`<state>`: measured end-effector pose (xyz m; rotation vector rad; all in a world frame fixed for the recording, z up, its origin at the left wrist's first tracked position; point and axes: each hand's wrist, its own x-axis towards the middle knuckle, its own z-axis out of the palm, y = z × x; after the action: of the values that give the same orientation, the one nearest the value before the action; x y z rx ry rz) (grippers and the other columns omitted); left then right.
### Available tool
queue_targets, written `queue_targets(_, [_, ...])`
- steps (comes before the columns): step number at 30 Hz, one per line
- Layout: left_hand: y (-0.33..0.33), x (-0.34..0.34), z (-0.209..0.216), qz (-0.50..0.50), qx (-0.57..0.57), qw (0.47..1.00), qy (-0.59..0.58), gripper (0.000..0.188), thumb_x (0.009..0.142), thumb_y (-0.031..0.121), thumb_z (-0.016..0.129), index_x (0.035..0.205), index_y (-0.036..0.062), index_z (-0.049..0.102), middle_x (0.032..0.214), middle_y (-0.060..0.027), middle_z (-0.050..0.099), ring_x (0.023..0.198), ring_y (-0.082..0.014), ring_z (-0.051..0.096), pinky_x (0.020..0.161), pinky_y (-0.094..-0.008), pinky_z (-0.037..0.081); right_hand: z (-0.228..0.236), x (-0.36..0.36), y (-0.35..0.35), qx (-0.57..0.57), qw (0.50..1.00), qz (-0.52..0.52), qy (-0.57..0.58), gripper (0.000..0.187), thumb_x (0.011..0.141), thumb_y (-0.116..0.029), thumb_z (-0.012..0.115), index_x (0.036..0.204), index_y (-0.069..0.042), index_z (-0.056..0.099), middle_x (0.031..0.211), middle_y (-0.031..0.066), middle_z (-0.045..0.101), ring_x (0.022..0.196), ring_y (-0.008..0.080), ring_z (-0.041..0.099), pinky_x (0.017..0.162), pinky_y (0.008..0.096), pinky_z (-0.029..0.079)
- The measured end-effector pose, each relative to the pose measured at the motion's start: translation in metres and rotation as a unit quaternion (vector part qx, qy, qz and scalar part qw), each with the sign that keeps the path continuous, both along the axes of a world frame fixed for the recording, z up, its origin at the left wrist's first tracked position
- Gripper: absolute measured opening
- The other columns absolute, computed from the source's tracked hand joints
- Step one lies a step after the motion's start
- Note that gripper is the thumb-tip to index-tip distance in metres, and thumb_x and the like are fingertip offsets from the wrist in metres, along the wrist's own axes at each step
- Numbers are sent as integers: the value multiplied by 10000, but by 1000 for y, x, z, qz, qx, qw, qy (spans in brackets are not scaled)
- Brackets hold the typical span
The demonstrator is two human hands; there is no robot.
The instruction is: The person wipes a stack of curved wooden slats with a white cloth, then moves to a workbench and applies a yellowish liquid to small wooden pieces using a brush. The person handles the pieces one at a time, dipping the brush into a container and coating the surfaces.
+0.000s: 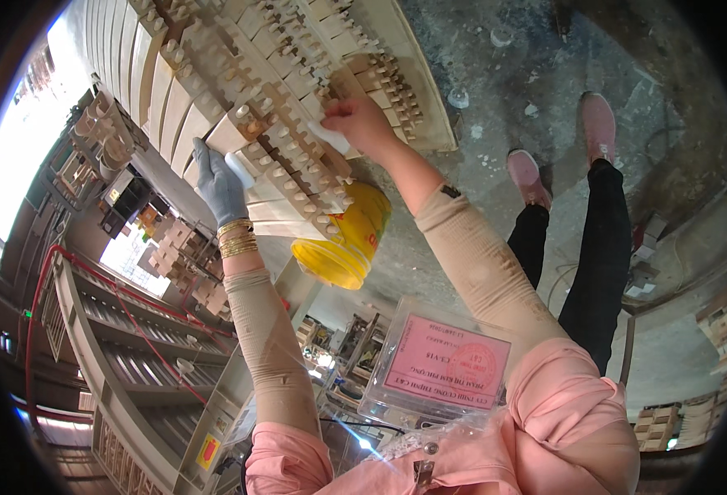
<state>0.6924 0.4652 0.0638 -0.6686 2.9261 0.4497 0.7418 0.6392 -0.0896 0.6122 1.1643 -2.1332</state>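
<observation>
My left hand (213, 183), in a grey glove, lies with fingers stretched along the end of a pale wooden piece (226, 137) on the stack. A small white oblong thing (240, 169) shows at its thumb side; whether the hand holds it, I cannot tell. My bare right hand (365, 128) has its fingers bent together over the rows of wood, closed on a white pad-like piece (329, 137). Several wooden parts with rounded pegs (266, 160) lie side by side beneath and between both hands.
A yellow bucket (336, 247) stands close below the stack's near edge. To the right is a stained concrete floor (495, 91), where pink shoes (599, 128) show. Metal stairs (145, 338) with a red rail rise at the lower left. Stacked wooden parts (186, 260) lie beyond.
</observation>
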Motion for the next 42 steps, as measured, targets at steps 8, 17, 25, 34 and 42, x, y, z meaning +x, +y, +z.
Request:
queue_targets(8, [-3, 5, 1, -21, -14, 1000, 7, 409, 964, 171, 408, 1341, 12, 415, 1352, -180, 456, 1241, -185, 439, 1002, -265, 340, 6, 83, 34, -91, 958, 3, -273, 202, 848, -186, 588, 964, -21, 610, 847, 112, 618, 605, 211, 633, 358, 268, 425])
queue_targets(17, [-12, 0, -3, 7, 46, 998, 29, 405, 969, 161, 434, 1355, 38, 415, 1171, -90, 589, 896, -84, 520, 793, -212, 438, -20, 120, 51, -36, 977, 0, -212, 147, 736, -77, 618, 843, 20, 642, 744, 94, 631, 609, 161, 613, 486, 290, 492])
queue_targets(25, [-7, 3, -4, 30, 35, 999, 11, 402, 966, 181, 435, 1349, 58, 434, 1006, -31, 587, 781, -59, 484, 698, -202, 442, -2, 107, 63, -62, 980, 91, -164, 241, 740, -94, 653, 944, 33, 668, 824, 86, 667, 680, 133, 602, 628, 253, 474])
queue_targets(34, [-10, -1, -6, 25, 32, 999, 4, 401, 959, 173, 407, 1342, 61, 446, 1248, -106, 558, 998, -116, 541, 864, -227, 418, 59, 121, 45, -157, 984, -47, -74, 166, 783, -44, 653, 944, -9, 670, 890, 33, 638, 826, 114, 595, 716, 262, 479])
queue_targets(42, [-7, 4, -3, 5, 78, 997, 22, 410, 935, 201, 429, 1307, 33, 473, 1264, -176, 534, 1077, -201, 540, 921, -268, 402, 110, 124, -4, 122, 986, -53, 97, 216, 687, -88, 685, 879, 4, 650, 827, 152, 617, 756, 307, 621, 695, 334, 504])
